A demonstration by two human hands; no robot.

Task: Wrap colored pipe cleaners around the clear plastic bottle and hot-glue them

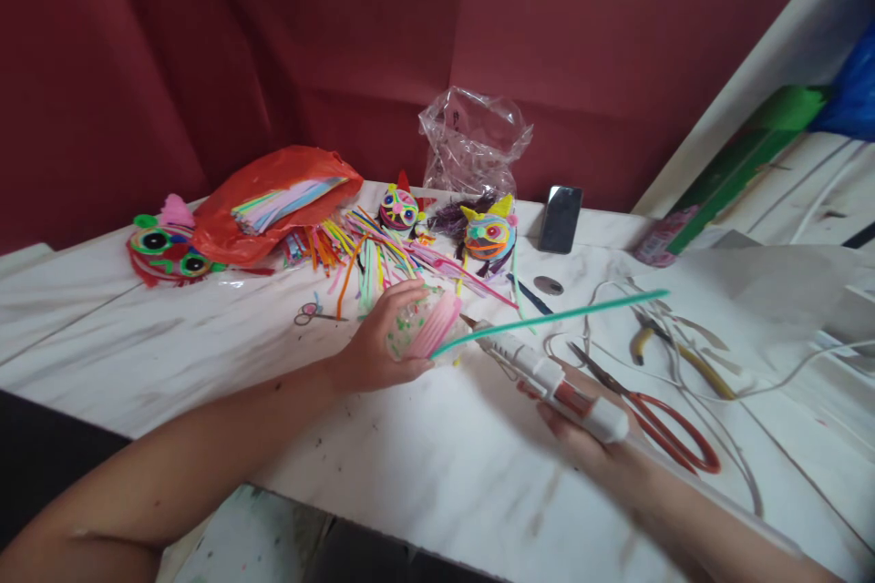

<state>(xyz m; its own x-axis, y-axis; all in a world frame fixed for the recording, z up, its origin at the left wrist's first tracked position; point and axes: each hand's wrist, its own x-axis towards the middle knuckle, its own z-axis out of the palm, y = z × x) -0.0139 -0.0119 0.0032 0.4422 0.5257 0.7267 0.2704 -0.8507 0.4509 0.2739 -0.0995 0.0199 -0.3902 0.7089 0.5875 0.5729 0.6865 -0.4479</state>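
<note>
My left hand (pixel 383 342) is closed around a small round craft piece (pixel 420 328) wrapped in pink strips with green specks, resting on the white marble table (pixel 205 337). A long green strip (pixel 553 317) sticks out from it toward the right. My right hand (pixel 588 442) grips a white glue gun (pixel 547 378), whose nozzle points left and sits right beside the craft piece.
Red-handled scissors (pixel 656 424), yellow-handled pliers (pixel 684 355) and a white cord (pixel 786 373) lie to the right. At the back are loose coloured strips (pixel 355 250), a red bag (pixel 273 200), colourful finished craft heads (pixel 487 235), a clear bag (pixel 471 141), a phone (pixel 561 219) and small scissors (pixel 311 313).
</note>
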